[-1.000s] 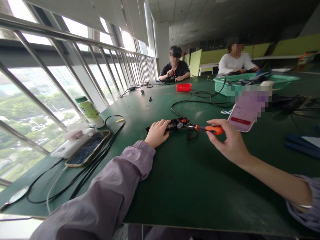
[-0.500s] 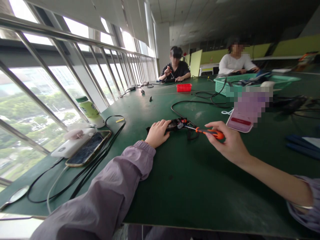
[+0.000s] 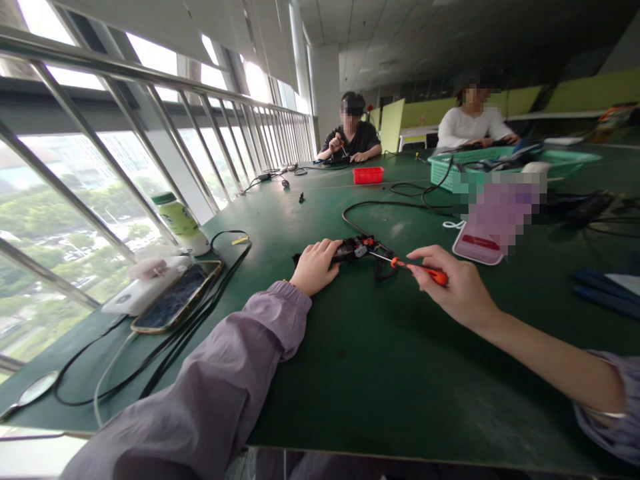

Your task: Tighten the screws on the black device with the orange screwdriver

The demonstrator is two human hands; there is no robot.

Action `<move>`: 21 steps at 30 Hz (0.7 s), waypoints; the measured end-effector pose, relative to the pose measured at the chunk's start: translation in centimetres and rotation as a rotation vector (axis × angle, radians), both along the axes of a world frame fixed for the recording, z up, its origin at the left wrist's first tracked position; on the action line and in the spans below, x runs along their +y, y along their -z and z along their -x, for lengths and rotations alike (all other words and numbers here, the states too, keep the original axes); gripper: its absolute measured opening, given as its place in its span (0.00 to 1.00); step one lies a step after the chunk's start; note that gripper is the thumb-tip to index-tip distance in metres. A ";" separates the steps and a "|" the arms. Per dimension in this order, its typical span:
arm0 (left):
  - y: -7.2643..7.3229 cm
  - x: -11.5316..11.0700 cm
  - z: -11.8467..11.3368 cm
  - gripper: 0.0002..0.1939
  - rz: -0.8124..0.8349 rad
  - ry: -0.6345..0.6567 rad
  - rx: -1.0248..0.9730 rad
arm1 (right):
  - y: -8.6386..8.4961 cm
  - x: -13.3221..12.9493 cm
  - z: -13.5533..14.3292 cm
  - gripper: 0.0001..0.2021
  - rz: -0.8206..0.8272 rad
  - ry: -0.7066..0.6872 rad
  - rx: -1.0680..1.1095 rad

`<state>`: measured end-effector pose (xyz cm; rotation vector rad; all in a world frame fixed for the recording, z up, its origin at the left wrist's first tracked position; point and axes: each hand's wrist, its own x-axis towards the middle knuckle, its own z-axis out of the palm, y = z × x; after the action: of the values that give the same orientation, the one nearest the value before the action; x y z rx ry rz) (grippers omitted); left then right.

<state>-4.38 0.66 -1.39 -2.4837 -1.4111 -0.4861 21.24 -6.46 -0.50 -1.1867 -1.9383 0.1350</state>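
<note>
My left hand [image 3: 316,265] is wrapped over a black device [image 3: 346,251] with grey and red-orange parts, holding it down on the green table [image 3: 380,393]. Its exact kind I cannot make out. A dark cable [image 3: 350,212] curves away behind it. My right hand [image 3: 453,283] grips the orange and black handle of a screwdriver [image 3: 417,268] between thumb and fingers. The screwdriver's shaft points left, its tip at the right end of the device; whether it sits in a screw is too small to see.
A phone [image 3: 175,300], a white case [image 3: 145,287], cables and a green-capped bottle [image 3: 181,223] lie to the left by the railing. A purple-cased phone [image 3: 480,243], blue-handled tool [image 3: 607,293] and green basket [image 3: 445,175] are right. A red tray [image 3: 368,175] and two people are beyond.
The screwdriver's handle has turned slightly in my right hand, and the right fingers have shifted a little. My left hand and the device stay in place.
</note>
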 end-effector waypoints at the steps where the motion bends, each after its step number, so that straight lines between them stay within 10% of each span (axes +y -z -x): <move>1: 0.0 0.0 0.0 0.24 0.001 0.003 -0.002 | 0.0 -0.1 0.0 0.11 0.034 -0.003 -0.002; 8: 0.1 0.1 0.1 0.24 0.010 0.006 -0.018 | 0.0 0.3 -0.1 0.14 -0.219 0.035 0.060; 15: 0.0 0.0 0.0 0.24 0.005 0.006 -0.005 | -0.1 -0.2 0.1 0.11 0.040 -0.012 -0.014; 21: 0.0 0.0 0.0 0.24 0.021 -0.001 -0.021 | 0.1 0.3 -0.2 0.15 -0.184 0.042 0.062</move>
<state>-4.39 0.68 -1.39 -2.5019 -1.4324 -0.5012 21.39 -6.15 -0.61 -1.0877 -1.8286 -0.0281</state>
